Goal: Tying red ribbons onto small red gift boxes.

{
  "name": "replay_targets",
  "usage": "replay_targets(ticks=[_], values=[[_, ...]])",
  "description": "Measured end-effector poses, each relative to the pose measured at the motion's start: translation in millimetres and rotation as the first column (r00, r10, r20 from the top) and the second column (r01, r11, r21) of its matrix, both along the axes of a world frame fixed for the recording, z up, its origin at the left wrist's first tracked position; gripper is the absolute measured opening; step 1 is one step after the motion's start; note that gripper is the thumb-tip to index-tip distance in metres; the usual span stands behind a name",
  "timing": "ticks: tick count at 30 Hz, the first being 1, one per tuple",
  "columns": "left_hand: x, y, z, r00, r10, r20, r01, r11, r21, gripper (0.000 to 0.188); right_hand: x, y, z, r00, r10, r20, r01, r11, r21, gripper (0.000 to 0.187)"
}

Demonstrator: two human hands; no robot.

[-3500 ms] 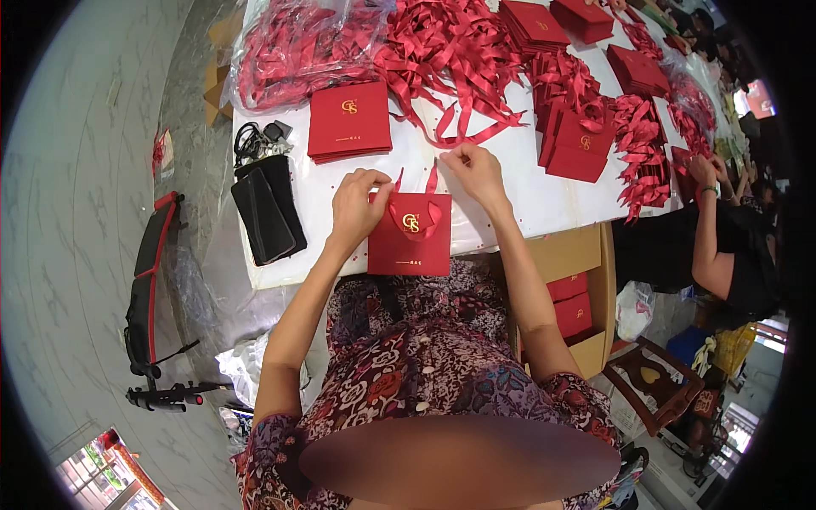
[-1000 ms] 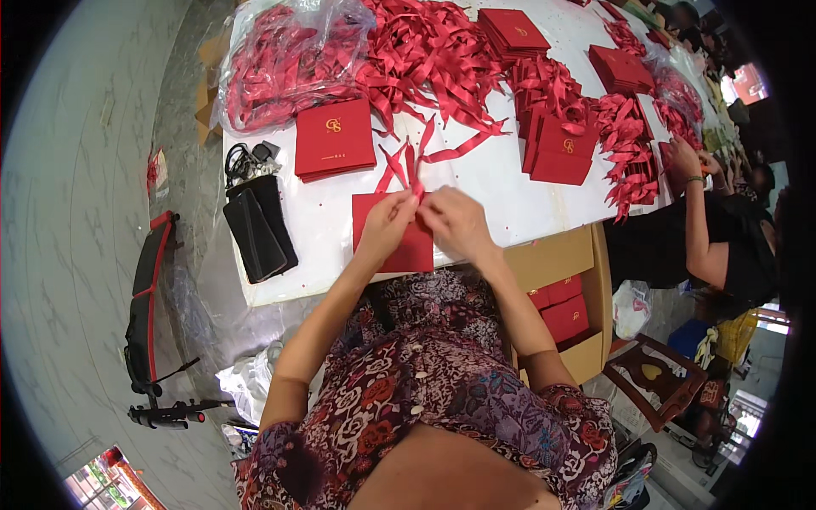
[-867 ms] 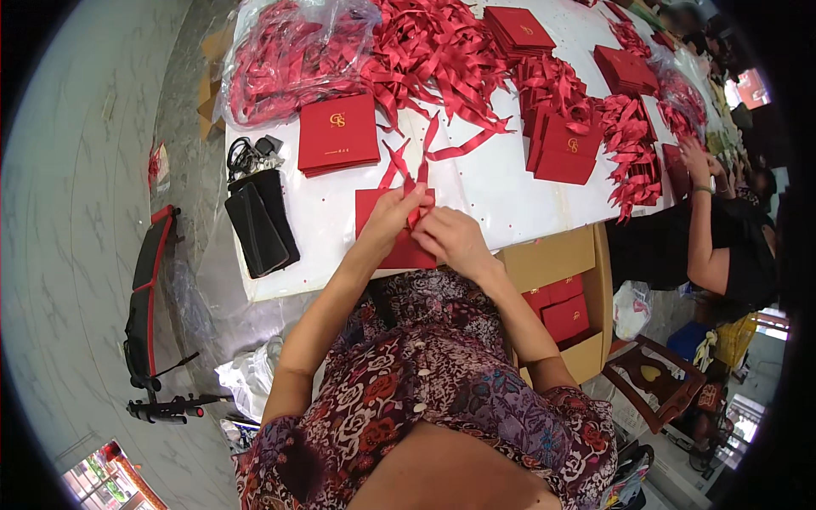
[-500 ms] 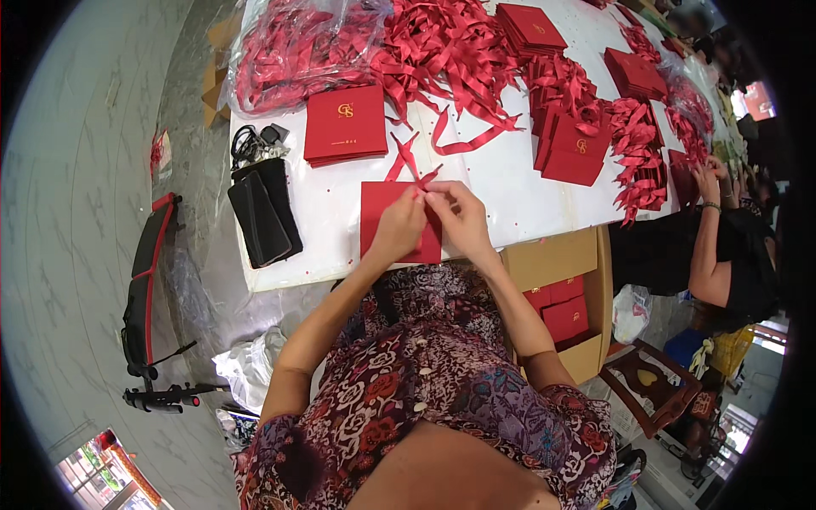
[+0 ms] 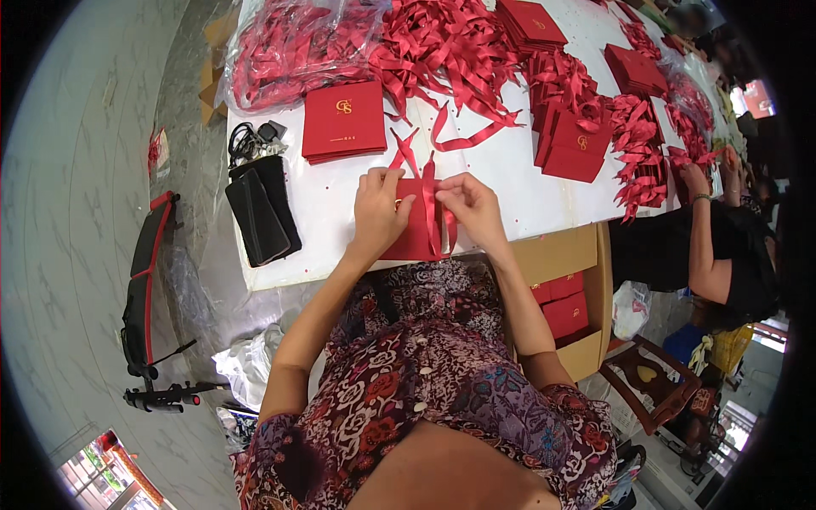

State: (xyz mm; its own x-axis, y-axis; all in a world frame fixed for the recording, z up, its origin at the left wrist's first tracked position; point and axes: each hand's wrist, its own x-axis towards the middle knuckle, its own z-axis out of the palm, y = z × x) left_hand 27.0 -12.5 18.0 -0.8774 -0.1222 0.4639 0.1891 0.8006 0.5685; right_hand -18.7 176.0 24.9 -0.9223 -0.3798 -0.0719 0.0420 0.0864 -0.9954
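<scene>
A red paper bag [image 5: 408, 241] is lying flat at the near edge of the white table [image 5: 518, 191], directly before the person. A red ribbon [image 5: 428, 194] is running lengthwise across its face. The left hand [image 5: 379, 208] is covering the bag's left side, fingers bending near the top corner, thumb standing apart over the face; whether they are pinching the paper, I cannot tell. The right hand [image 5: 478, 210] is working at the bag's right edge, thumb and forefinger curling close together beside the ribbon; what they are gripping, I cannot tell.

Beyond the bag and slightly to its left, a stack of red bags [image 5: 343, 123] is resting. A ribbon heap [image 5: 450, 47] is spreading farther beyond. Well left of the bag, a black phone-like object [image 5: 257, 219] is lying near some dark cables [image 5: 244, 140]. Right of the bag, below table level, a cardboard box [image 5: 551, 258] is holding more red items [image 5: 566, 318]. Well to the bag's right, a co-worker's hand [image 5: 695, 180] is reaching among ribbons.
</scene>
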Motion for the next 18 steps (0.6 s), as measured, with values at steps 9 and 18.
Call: replay_targets(ticks=[9,18], values=[[-6,-2,-4,0.990,-0.055,0.132,0.072,0.989,-0.127,0.038,8,-31,-13,0.931,-0.005,-0.365,0.157,0.908,0.389,0.012],[-5,5,-7,0.989,-0.065,0.135,0.068,0.998,-0.017,0.016,6,-32,-2,0.934,-0.006,-0.358,0.174,0.881,0.440,0.013]])
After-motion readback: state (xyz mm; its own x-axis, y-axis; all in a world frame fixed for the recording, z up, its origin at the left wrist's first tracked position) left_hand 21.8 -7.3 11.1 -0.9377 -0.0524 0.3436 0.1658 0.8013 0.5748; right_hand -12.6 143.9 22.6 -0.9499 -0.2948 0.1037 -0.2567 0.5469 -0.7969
